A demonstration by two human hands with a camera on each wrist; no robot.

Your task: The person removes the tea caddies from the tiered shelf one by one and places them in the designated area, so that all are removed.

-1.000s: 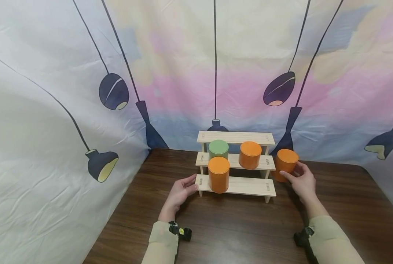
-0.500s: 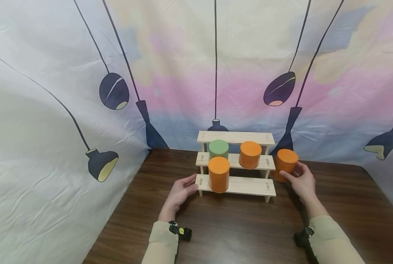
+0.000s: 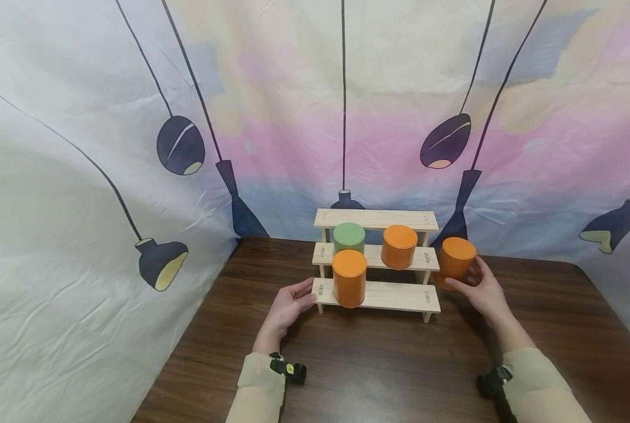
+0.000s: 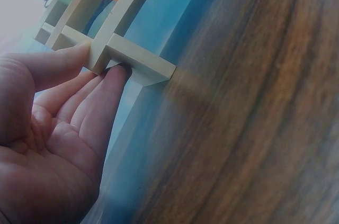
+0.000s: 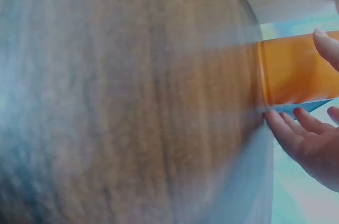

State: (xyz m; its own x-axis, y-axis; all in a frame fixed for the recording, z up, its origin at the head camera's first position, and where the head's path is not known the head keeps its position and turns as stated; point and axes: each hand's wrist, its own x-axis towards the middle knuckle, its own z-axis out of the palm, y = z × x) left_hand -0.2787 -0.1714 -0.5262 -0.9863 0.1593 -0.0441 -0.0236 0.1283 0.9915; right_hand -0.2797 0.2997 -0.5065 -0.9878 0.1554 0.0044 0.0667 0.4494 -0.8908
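A pale wooden three-step stand [image 3: 394, 296] stands on the brown table. My left hand [image 3: 288, 308] pinches the left end of its lowest step; in the left wrist view the thumb lies at the board's end with fingers underneath. Just off the stand's right side is an orange canister [image 3: 455, 261]. Around it is my right hand [image 3: 486, 288], thumb in front and fingers at the far right side. The right wrist view shows this canister [image 5: 296, 70] upright, its base at the table. Another orange canister [image 3: 349, 279] is on the lowest step.
On the middle step are a green canister [image 3: 349, 238], partly hidden by the orange one in front, and an orange canister [image 3: 399, 248]. The top step [image 3: 375, 219] bears nothing. Behind the table [image 3: 378, 364] hangs a cloth [image 3: 294, 117] printed with lamps.
My right forearm has shifted slightly to the right, while its hand stays at the canister. The left hand and the stand have not visibly moved; the whole view has drifted slightly.
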